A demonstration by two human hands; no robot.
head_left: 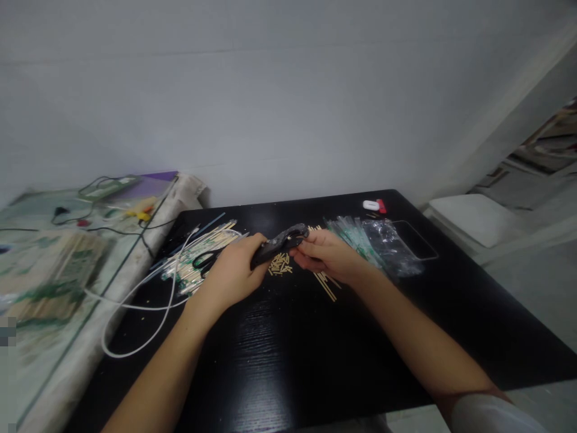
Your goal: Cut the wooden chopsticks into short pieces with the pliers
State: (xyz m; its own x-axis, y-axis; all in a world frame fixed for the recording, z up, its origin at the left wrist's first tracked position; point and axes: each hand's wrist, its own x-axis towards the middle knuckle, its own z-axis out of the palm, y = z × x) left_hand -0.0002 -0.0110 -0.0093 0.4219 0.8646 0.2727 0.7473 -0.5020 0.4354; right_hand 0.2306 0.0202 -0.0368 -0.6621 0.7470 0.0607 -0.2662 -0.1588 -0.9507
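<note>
My left hand [237,264] is wrapped round a black hand cutter [277,246] with a curved jaw, held above the table and pointing right. My right hand [327,255] has its fingers pinched together at the jaw end; what lies between them is hidden. Beneath the cutter is a small heap of short cut wooden pieces [280,264]. Several longer wooden sticks [327,287], like chopsticks, lie under my right hand. Left of my left hand, black-handled scissors [202,260] rest on a pile of wrapped chopsticks [184,270].
Clear and green plastic wrappers [356,237] lie at the right, beside a transparent bag [396,246]. A white case [371,205] sits at the back. A white cable [135,352] loops over the black table [288,373]. A glass-topped surface [58,355] adjoins at the left, with chopstick packs [49,276].
</note>
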